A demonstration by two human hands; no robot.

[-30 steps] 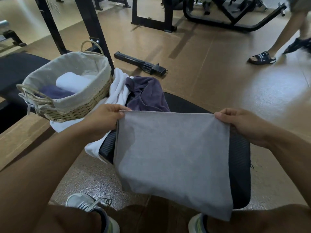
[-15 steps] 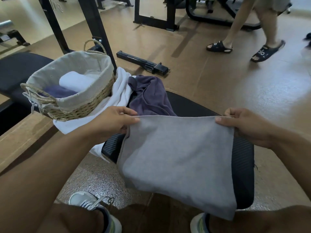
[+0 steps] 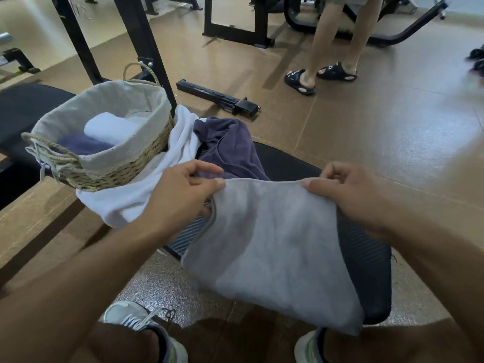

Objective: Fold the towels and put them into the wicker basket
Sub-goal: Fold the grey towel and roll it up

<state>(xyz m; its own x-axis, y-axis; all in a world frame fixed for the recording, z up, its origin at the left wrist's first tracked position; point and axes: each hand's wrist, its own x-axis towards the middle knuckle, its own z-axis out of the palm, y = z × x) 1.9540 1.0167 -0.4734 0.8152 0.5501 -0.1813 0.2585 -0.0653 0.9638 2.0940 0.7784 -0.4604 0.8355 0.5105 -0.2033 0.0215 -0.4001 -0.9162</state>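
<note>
Left hand: your left hand (image 3: 180,195) pinches the grey towel (image 3: 275,247) at its top left corner.
Right hand: your right hand (image 3: 351,195) pinches the top right corner.
Grey towel: hangs over the black seat (image 3: 366,258), right of the basket (image 3: 104,142).

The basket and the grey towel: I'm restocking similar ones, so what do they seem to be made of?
The wicker basket looks woven from pale natural straw or seagrass, with twisted rope handles and a beige cloth liner folded over its rim. The grey towel, pinched by the left hand and right hand, looks like soft matte microfibre or fine terry: it drapes limply, without shine.
</note>
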